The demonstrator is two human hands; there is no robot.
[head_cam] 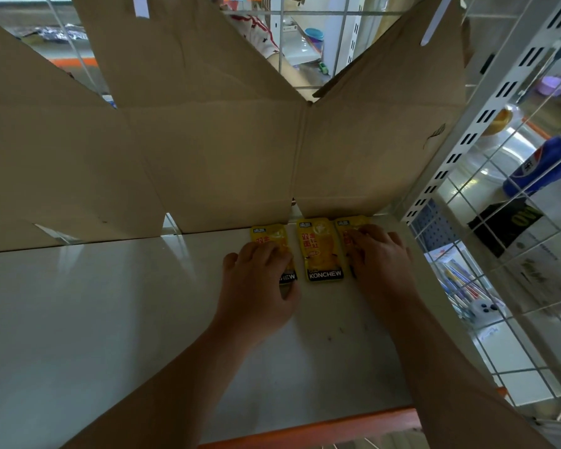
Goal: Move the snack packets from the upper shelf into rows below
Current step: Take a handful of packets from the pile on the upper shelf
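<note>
Three yellow snack packets are seen laid flat in a row at the back right of a white shelf (110,303), their top edges set against a flattened brown cardboard sheet (224,150) that is stood up behind them. The middle packet (324,251) is left uncovered, and the word KONCHEW is shown on the dark band at its lower end. The left packet (274,236) is covered over its lower half by the left hand (259,280), whose fingers are bent over it while the thumb is placed by its lower edge; whether the packet is pinched or only pressed down cannot be told. The right packet (350,223) is almost wholly hidden under the right hand (379,257), which is laid flat on it with the fingers spread and relaxed, so that only its top corner is shown. The three packets are placed just beside one another, with narrow gaps between them.

The shelf's near edge is trimmed by an orange strip (321,429). To the right the shelf is closed off by a white wire grid (499,286) fixed to a slotted white upright (467,137), and a blue can (544,163) is seen through the grid.
</note>
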